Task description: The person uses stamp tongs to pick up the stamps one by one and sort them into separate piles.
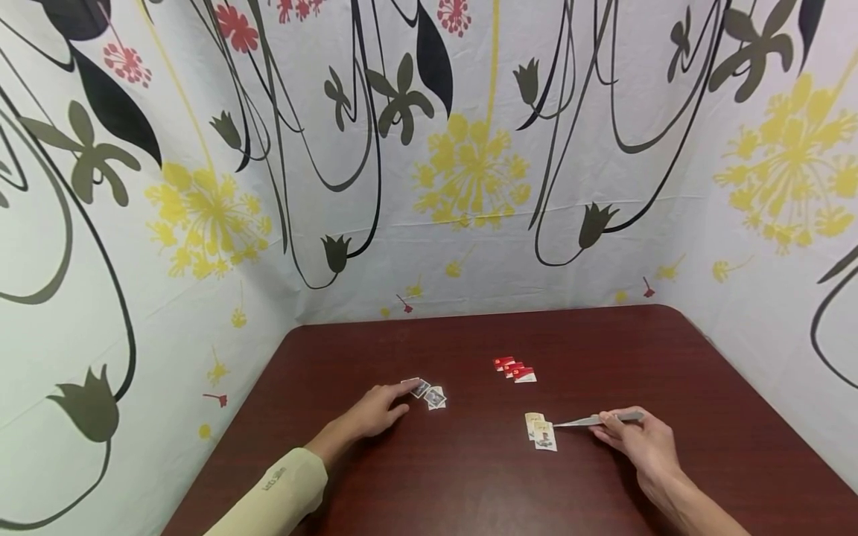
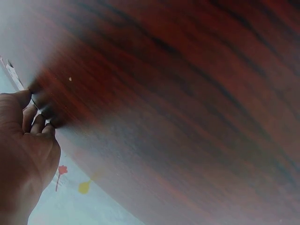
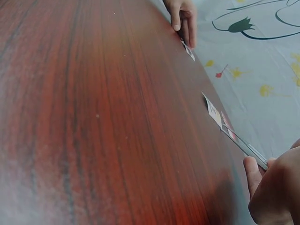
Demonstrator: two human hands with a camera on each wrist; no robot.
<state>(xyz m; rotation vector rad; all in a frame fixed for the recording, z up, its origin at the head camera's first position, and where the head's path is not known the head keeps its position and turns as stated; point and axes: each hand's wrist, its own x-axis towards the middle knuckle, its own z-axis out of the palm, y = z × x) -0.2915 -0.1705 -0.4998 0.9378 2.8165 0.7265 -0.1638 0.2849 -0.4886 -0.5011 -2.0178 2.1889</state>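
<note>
My left hand (image 1: 377, 411) reaches over the table, its extended index finger touching one of several small grey-pictured stamps (image 1: 435, 398) with white borders. In the left wrist view, that hand (image 2: 29, 152) shows at the left edge, the stamps mostly hidden. Metal tweezers (image 1: 593, 420) are gripped in my right hand (image 1: 649, 447), between thumb and fingers. Their tips meet the edge of two overlapping beige stamps (image 1: 545, 436). In the right wrist view, the tweezers (image 3: 243, 146) touch a stamp (image 3: 213, 112) that looks tilted; whether they pinch it I cannot tell.
Several overlapping red-and-white stamps (image 1: 524, 375) lie farther back on the dark red wood-grain table (image 1: 456, 484). A white cloth (image 1: 429, 275) with printed flowers hangs behind the table and along both sides.
</note>
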